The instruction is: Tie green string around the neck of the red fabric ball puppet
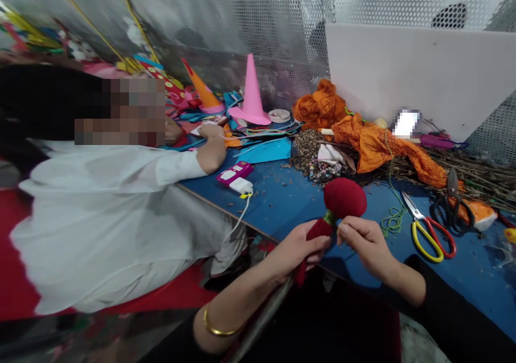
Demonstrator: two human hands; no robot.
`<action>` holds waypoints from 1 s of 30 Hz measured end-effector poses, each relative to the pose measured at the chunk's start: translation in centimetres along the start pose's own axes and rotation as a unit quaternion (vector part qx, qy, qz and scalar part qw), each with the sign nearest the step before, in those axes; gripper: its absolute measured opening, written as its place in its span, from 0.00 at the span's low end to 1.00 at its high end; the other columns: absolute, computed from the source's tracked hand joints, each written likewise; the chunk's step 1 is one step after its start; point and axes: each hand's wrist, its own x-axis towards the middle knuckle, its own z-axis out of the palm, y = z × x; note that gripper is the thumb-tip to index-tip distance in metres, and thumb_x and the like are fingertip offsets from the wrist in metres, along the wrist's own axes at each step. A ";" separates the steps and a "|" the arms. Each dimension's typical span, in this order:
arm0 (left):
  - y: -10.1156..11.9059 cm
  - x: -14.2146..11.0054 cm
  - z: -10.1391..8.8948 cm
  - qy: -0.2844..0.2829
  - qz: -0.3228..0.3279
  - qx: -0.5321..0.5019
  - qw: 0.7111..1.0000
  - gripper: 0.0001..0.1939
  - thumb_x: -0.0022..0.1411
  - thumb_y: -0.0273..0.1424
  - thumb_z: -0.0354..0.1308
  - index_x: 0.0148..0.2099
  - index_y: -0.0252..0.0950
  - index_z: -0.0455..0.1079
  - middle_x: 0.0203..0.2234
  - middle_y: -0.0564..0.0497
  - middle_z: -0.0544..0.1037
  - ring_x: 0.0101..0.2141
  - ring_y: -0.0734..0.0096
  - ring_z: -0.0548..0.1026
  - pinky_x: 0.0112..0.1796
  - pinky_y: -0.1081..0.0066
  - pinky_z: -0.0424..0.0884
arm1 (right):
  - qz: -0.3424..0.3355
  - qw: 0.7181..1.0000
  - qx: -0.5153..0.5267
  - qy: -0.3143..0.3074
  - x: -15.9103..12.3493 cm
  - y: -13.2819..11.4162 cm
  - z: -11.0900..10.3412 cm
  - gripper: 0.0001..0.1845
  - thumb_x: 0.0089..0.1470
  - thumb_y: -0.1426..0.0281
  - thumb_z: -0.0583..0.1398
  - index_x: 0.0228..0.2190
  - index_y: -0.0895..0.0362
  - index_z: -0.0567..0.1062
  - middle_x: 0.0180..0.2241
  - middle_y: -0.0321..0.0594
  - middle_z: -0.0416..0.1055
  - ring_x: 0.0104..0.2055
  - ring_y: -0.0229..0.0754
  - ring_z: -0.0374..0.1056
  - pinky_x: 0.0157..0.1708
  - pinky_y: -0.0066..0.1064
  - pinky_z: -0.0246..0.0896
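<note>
My left hand [300,247] is closed round the red cloth-wrapped neck of a stick [266,312] that is topped by a round red fabric ball [345,197]. A band of green thread [329,217] is wound just under the ball. My right hand [363,239] pinches at that thread, fingertips beside the ball's base. Loose green thread [393,220] trails over the blue table [282,196] to the right.
Yellow-and-red scissors [429,231] and black shears [453,202] lie to the right. Orange cloth [363,132], dry twigs [471,169], a white board [419,73] and pink [252,92] and orange cones [201,92] lie behind. A person in white [108,212] leans on the table at left.
</note>
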 end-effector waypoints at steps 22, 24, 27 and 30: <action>-0.9 1.2 -0.6 -0.019 0.115 0.483 0.868 0.10 0.63 0.36 0.51 0.41 0.37 0.69 0.38 0.48 0.77 0.38 0.61 0.73 0.40 0.67 0.66 | -0.206 0.911 -0.329 -0.137 0.6 -2.2 -2.5 0.13 0.63 0.74 0.50 0.32 0.55 0.73 0.40 0.43 0.76 0.42 0.40 0.70 0.39 0.28 0.63; -0.7 1.1 0.0 -0.031 0.088 0.539 0.837 0.08 0.62 0.34 0.52 0.41 0.38 0.69 0.38 0.48 0.78 0.38 0.59 0.75 0.39 0.66 0.66 | -0.175 0.909 -0.354 -0.130 0.8 -2.5 -3.4 0.13 0.63 0.73 0.51 0.31 0.55 0.74 0.40 0.43 0.75 0.40 0.39 0.71 0.36 0.27 0.62; -0.2 1.0 0.9 -0.050 0.061 0.612 0.787 0.07 0.61 0.33 0.51 0.39 0.37 0.68 0.35 0.46 0.79 0.37 0.56 0.76 0.37 0.65 0.67 | -0.142 0.906 -0.381 -0.117 1.1 -2.5 -4.3 0.13 0.63 0.70 0.53 0.31 0.56 0.75 0.37 0.42 0.75 0.34 0.38 0.70 0.32 0.26 0.58; 0.1 0.8 1.5 -0.066 0.060 0.649 0.756 0.08 0.63 0.35 0.51 0.39 0.37 0.68 0.35 0.45 0.79 0.38 0.55 0.76 0.37 0.65 0.67 | -0.125 0.904 -0.396 -0.105 1.5 -1.8 -4.9 0.13 0.63 0.68 0.54 0.30 0.57 0.75 0.35 0.41 0.74 0.33 0.37 0.68 0.32 0.26 0.56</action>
